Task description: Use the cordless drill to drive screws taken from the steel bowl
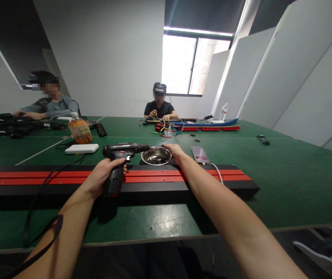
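My left hand (104, 174) is wrapped round the grip of a black cordless drill (115, 155), whose chuck points right. A thin bit runs from the chuck to the fingertips of my right hand (173, 152), above the far rim of a metal bowl (156, 155). Those fingertips are closed together; what they pinch is too small to make out. Small dark pieces, like screws, lie in the bowl. Below the hands a long black bar with red strips (151, 176) lies across the table.
A white power bank (82, 148) and an orange drink bottle (80, 128) stand left. A phone (200, 154) with a white cable is right of the bowl. Two people (160, 104) sit across the green table (293, 182), near wires and cables.
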Demonstrator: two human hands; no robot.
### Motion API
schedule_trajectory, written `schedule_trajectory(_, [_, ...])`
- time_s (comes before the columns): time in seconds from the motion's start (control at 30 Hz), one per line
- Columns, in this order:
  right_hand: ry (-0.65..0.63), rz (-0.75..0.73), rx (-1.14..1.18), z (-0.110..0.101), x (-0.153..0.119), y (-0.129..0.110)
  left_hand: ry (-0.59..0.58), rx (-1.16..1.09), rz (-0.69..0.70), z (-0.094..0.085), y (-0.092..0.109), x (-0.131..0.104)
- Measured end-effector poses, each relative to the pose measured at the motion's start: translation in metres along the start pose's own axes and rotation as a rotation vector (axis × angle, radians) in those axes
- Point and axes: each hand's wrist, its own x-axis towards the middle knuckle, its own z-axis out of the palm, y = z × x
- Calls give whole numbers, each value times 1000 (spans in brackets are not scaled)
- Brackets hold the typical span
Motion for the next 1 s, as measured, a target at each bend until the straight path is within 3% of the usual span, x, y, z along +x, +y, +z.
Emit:
schedule_trajectory(0.8, [-17, -93, -81, -1, 2, 3, -22, -11, 10, 2, 2, -4])
schedule_trajectory(1.0, [-12, -82, -87, -1, 2, 3, 28, -9, -12, 1, 1, 0])
